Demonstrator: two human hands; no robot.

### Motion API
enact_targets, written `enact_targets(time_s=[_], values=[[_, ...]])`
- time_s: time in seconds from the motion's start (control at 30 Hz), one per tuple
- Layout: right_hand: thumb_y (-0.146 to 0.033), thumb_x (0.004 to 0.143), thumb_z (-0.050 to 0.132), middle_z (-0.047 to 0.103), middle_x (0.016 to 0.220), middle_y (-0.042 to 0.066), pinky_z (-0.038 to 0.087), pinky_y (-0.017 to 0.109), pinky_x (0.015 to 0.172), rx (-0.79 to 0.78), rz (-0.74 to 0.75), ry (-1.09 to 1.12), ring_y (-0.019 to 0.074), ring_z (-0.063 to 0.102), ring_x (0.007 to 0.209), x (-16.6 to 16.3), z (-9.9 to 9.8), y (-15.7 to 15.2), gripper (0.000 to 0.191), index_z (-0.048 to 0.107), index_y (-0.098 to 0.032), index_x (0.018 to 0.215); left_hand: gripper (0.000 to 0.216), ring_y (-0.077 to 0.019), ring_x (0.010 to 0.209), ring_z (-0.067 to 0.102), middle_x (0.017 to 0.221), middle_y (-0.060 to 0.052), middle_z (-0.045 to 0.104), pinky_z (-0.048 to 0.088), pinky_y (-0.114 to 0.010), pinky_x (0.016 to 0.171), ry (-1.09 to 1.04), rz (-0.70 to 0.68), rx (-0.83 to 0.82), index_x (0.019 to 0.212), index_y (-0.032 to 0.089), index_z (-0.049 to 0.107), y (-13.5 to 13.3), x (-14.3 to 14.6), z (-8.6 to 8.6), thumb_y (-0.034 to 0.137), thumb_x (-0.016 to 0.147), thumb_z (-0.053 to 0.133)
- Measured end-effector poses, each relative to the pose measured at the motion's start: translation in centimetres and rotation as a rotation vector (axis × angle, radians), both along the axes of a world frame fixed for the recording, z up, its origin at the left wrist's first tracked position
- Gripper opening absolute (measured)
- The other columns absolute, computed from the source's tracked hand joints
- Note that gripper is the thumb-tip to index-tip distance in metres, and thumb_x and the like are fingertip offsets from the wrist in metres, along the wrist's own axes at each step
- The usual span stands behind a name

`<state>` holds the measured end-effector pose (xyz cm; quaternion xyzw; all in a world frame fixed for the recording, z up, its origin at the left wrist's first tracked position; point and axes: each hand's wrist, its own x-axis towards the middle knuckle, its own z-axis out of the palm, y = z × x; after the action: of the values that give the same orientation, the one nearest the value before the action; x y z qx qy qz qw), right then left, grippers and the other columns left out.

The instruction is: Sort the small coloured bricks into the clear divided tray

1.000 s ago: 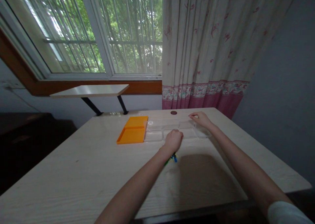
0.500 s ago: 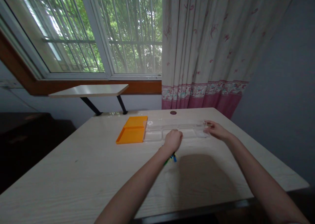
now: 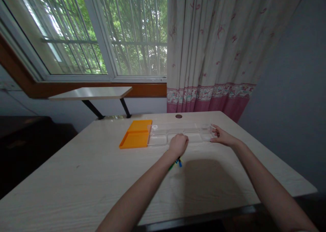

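A clear plastic compartment box (image 3: 156, 139) lies on the table, its divided sections running left to right. My left hand (image 3: 179, 143) is closed in a fist at the near side of the box, over its middle; whatever sits inside the fingers is hidden. At the box's right end, my right hand (image 3: 221, 136) has thumb and fingers around the edge. Under my left wrist, partly covered by it, is a small bunch of blue, green and yellow pieces (image 3: 179, 162), too small to name.
An orange open case (image 3: 136, 139) lies flat against the box's left end. Behind it, a raised shelf (image 3: 94, 93) stands on black legs. A round cable hole (image 3: 178, 116) is near the table's back edge, below the curtain (image 3: 211, 55).
My right hand's fingers have shifted, with the thumb now lower at the box's right end. My left hand stays closed in nearly the same place. The view has moved slightly.
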<state>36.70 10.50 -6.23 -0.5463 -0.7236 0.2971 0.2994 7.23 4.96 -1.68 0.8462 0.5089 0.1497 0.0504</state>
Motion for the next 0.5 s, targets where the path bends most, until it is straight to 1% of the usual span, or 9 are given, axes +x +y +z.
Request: enact_targets(time_s=[0.1, 0.17, 0.2, 0.27, 0.33, 0.37, 0.43, 0.47, 0.5], values=[[-0.039, 0.056, 0.073, 0.049, 0.113, 0.012, 0.047, 0.032, 0.073, 0.001, -0.01, 0.026, 0.0157, 0.048, 0.077, -0.3, 0.6, -0.5, 0.099, 0.019, -0.016, 0.136, 0.027, -0.0198, 0.089, 0.057, 0.093, -0.009, 0.063, 0.044, -0.03, 0.08, -0.016, -0.017, 0.009, 0.1, 0.018, 0.063, -0.3, -0.6, 0.7, 0.022, 0.082, 0.042], [-0.04, 0.059, 0.07, 0.045, 0.117, 0.013, 0.048, 0.029, 0.063, 0.027, -0.061, 0.058, 0.0142, 0.048, 0.073, -0.7, 1.4, -0.9, 0.092, 0.023, -0.017, 0.134, 0.03, -0.0197, 0.092, 0.056, 0.098, -0.009, 0.061, 0.043, -0.03, 0.082, -0.046, -0.037, 0.029, 0.106, 0.018, 0.059, -0.6, -1.8, 1.4, 0.024, 0.082, 0.044], [-0.042, 0.062, 0.067, 0.044, 0.117, 0.014, 0.047, 0.027, 0.058, 0.063, -0.101, 0.074, 0.0136, 0.048, 0.07, -0.9, 2.0, -1.2, 0.085, 0.027, -0.017, 0.132, 0.03, -0.0196, 0.092, 0.056, 0.098, -0.009, 0.061, 0.043, -0.03, 0.082, -0.072, -0.059, 0.043, 0.106, 0.017, 0.059, -0.8, -2.7, 1.8, 0.025, 0.082, 0.044], [-0.043, 0.07, 0.059, 0.046, 0.112, 0.012, 0.045, 0.026, 0.051, 0.194, -0.176, 0.092, 0.0127, 0.048, 0.065, -1.6, 3.4, -1.7, 0.066, 0.036, -0.019, 0.126, 0.027, -0.019, 0.092, 0.056, 0.095, -0.009, 0.061, 0.043, -0.029, 0.082, -0.126, -0.097, 0.057, 0.099, 0.016, 0.061, -1.3, -4.8, 2.5, 0.027, 0.083, 0.042], [-0.042, 0.076, 0.053, 0.052, 0.101, 0.009, 0.044, 0.026, 0.052, 0.372, -0.206, 0.07, 0.0135, 0.049, 0.065, -2.7, 5.0, -2.3, 0.046, 0.046, -0.019, 0.116, 0.026, -0.0176, 0.089, 0.056, 0.092, -0.008, 0.061, 0.042, -0.027, 0.081, -0.156, -0.152, 0.031, 0.094, 0.016, 0.062, -1.9, -7.3, 3.0, 0.028, 0.084, 0.042], [-0.041, 0.079, 0.05, 0.054, 0.095, 0.008, 0.043, 0.026, 0.053, 0.44, -0.196, 0.058, 0.014, 0.049, 0.065, -3.6, 5.6, -2.7, 0.039, 0.05, -0.019, 0.111, 0.026, -0.0167, 0.087, 0.056, 0.091, -0.007, 0.061, 0.043, -0.026, 0.079, -0.165, -0.177, 0.006, 0.092, 0.016, 0.063, -2.3, -8.5, 3.1, 0.029, 0.085, 0.041], [-0.04, 0.084, 0.044, 0.057, 0.085, 0.007, 0.043, 0.026, 0.055, 0.491, -0.13, 0.025, 0.0147, 0.05, 0.065, -5.8, 6.6, -3.7, 0.03, 0.055, -0.018, 0.101, 0.029, -0.0148, 0.081, 0.056, 0.086, -0.006, 0.061, 0.043, -0.024, 0.074, -0.155, -0.223, -0.058, 0.087, 0.016, 0.063, -3.1, -10.6, 2.9, 0.028, 0.087, 0.037], [-0.039, 0.085, 0.043, 0.058, 0.083, 0.006, 0.044, 0.027, 0.057, 0.499, -0.064, 0.006, 0.0151, 0.051, 0.066, -7.2, 6.7, -4.3, 0.028, 0.057, -0.018, 0.096, 0.03, -0.0144, 0.079, 0.056, 0.084, -0.005, 0.061, 0.043, -0.024, 0.072, -0.138, -0.242, -0.08, 0.087, 0.016, 0.063, -3.5, -11.5, 2.6, 0.028, 0.087, 0.036], [-0.038, 0.086, 0.042, 0.059, 0.084, 0.007, 0.045, 0.028, 0.062, 0.491, 0.033, -0.023, 0.0157, 0.053, 0.07, -8.7, 6.7, -5.0, 0.027, 0.058, -0.018, 0.094, 0.03, -0.0142, 0.078, 0.056, 0.083, -0.005, 0.061, 0.043, -0.024, 0.072, -0.118, -0.255, -0.089, 0.087, 0.016, 0.063, -3.8, -12.2, 2.3, 0.028, 0.088, 0.035]])
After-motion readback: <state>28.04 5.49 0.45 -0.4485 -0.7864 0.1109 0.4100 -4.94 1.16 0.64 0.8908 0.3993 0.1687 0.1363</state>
